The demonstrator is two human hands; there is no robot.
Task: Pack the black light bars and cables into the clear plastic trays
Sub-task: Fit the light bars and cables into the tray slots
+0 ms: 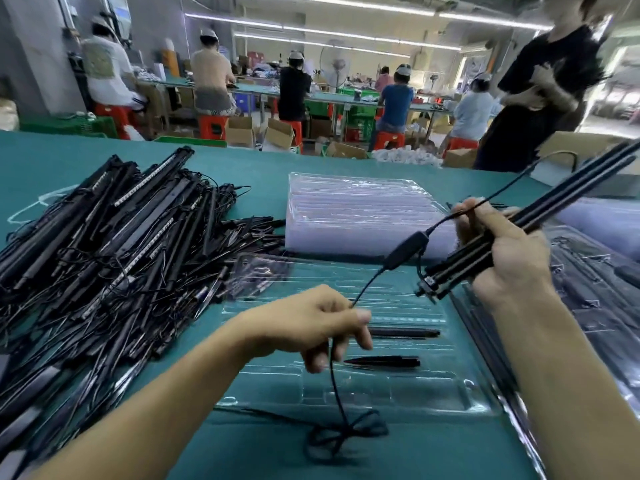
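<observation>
My right hand (pixel 509 251) grips a bundle of black light bars (pixel 540 213) that slants up to the right above the table. Their black cable (pixel 337 386) runs from the bars through an inline controller box (pixel 407 249) down to my left hand (pixel 322 323), which pinches it. Below that hand the cable hangs to a tied loop (pixel 343 434) lying on the table. A clear plastic tray (pixel 433 403) lies under both hands with two small black parts (pixel 384 361) in its slots.
A big heap of black light bars and cables (pixel 114 244) covers the left of the green table (pixel 242 168). A stack of clear trays (pixel 363 213) stands behind the open one. Filled trays (pixel 595 292) lie at the right. A person in black (pixel 540 98) stands beyond the table's far right.
</observation>
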